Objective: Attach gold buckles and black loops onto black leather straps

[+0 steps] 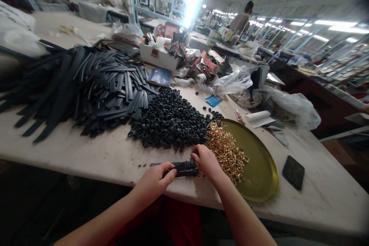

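Observation:
My left hand (162, 177) is closed on short dark straps (181, 168) lying side by side near the table's front edge, its thumb pressed on top. At their right end a bit of gold buckle (199, 174) shows. My right hand (205, 160) is pinched at that same end, fingertips curled down; what lies between them is hidden. Just beyond my hands spreads a heap of small black loops (170, 119). Gold buckles (226, 150) are piled on the left part of a round gold tray (263, 173), close to my right hand.
A big pile of dark strips (95, 80) covers the table's left side. Behind stand a white box (158, 58) of scraps, a blue booklet (159, 76) and a blue packet (213, 100). A phone (293, 172) lies right of the tray. One person (240, 21) is far back.

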Motion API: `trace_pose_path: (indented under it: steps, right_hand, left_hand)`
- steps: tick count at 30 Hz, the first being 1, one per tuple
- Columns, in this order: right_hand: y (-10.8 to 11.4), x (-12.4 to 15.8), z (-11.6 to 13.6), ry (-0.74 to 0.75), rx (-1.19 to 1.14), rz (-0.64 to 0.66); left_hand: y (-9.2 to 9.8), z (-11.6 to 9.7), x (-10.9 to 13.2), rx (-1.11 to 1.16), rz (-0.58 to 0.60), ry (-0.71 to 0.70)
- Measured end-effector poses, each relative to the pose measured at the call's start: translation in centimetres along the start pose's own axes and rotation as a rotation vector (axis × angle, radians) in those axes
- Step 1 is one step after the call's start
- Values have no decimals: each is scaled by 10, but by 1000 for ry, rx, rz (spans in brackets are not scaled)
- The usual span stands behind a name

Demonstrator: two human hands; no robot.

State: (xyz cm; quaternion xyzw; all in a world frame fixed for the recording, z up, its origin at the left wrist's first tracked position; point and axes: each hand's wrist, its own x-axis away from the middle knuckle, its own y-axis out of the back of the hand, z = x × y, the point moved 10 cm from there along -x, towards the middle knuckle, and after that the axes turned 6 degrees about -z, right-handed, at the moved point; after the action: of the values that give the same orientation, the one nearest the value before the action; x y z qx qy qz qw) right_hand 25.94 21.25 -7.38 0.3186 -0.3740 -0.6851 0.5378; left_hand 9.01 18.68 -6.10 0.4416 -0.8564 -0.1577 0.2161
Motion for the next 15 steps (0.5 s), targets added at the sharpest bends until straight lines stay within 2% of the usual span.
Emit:
trace_pose_path:
  steps: [3, 6, 10, 12, 15]
  right_hand:
    - [6, 3, 3, -45, -115, -2]
    - [10, 16, 17, -64, -276, 59]
    - [5, 46, 37, -201, -806, 160]
    - [0, 59, 37, -307, -1041, 129]
    - [-5, 70, 35, -339, -1150, 51]
  left_hand:
    - [6, -6, 3, -60, -39, -16]
    - [13, -18, 5, -49, -104, -66]
    - [19, -28, 12, -14, -190, -117]
    - [18, -29, 18, -15, -214, -127]
    - [15, -24, 28, -23, -232, -121]
